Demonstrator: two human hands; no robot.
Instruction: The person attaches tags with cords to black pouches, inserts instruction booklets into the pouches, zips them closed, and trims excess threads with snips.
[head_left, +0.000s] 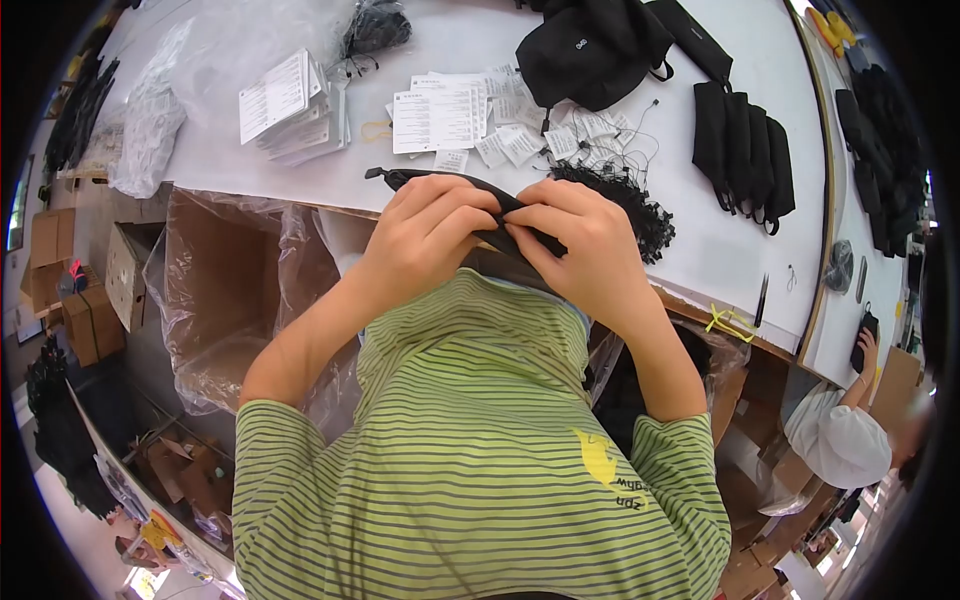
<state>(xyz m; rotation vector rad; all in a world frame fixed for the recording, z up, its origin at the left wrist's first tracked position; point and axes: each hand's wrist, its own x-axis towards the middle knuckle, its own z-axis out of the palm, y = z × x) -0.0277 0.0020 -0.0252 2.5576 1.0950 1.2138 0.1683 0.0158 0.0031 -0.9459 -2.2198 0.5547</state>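
Observation:
Both hands hold a slim black pouch [400,178] at the table's front edge. My left hand [428,232] has its fingers closed on the pouch's middle. Close beside it, my right hand [580,232] pinches the same pouch, fingertips nearly touching those of the left. Just beyond the hands lie printed white cards [440,115] and small white tags [520,143] with thin black strings. A heap of black cords with small tips [645,215] sits right of my right hand.
On the table [740,262] are a card stack [300,105], a black bag [595,50], several black pouches [742,150], tweezers [762,300] and plastic wrap [150,110]. A plastic-lined carton [225,285] stands below the edge at left. A co-worker's sleeve [838,440] shows at far right.

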